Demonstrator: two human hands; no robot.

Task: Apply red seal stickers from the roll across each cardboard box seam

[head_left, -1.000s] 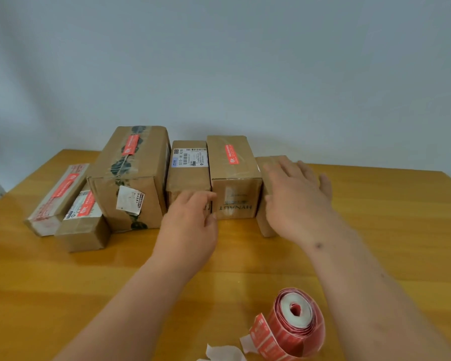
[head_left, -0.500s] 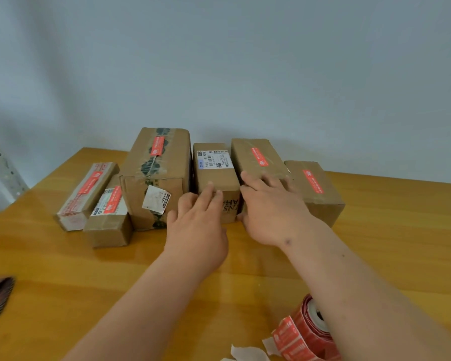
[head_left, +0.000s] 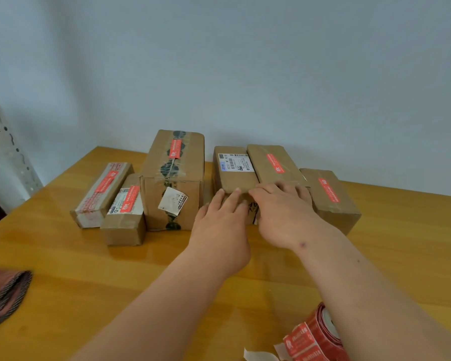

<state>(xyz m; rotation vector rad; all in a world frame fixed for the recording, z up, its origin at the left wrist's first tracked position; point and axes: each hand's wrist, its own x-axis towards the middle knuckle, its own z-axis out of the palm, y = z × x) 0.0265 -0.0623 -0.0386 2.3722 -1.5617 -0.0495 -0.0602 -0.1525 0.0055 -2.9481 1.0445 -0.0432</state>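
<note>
Several cardboard boxes stand in a row at the back of the wooden table (head_left: 63, 269). One box with a white shipping label (head_left: 236, 169) carries no red sticker. My left hand (head_left: 220, 220) lies against its near end, fingers spread. My right hand (head_left: 281, 209) rests flat on the near end of the neighbouring box with a red sticker (head_left: 274, 162). The far-right box (head_left: 328, 194), the tall box (head_left: 175, 162) and two small boxes at the left (head_left: 103, 188) (head_left: 126, 207) each show a red sticker. The red sticker roll (head_left: 315, 337) lies near the front edge, partly behind my right forearm.
A scrap of white backing paper (head_left: 258, 355) lies beside the roll. A dark red striped cloth (head_left: 3, 293) sits at the table's left edge. A perforated metal post (head_left: 3, 142) stands at the far left. A pale wall is right behind the boxes.
My right hand left the far-right box, uncovering its red sticker, and moved left onto the neighbouring box. My left hand reached up to the labelled box. The view shifted left.
</note>
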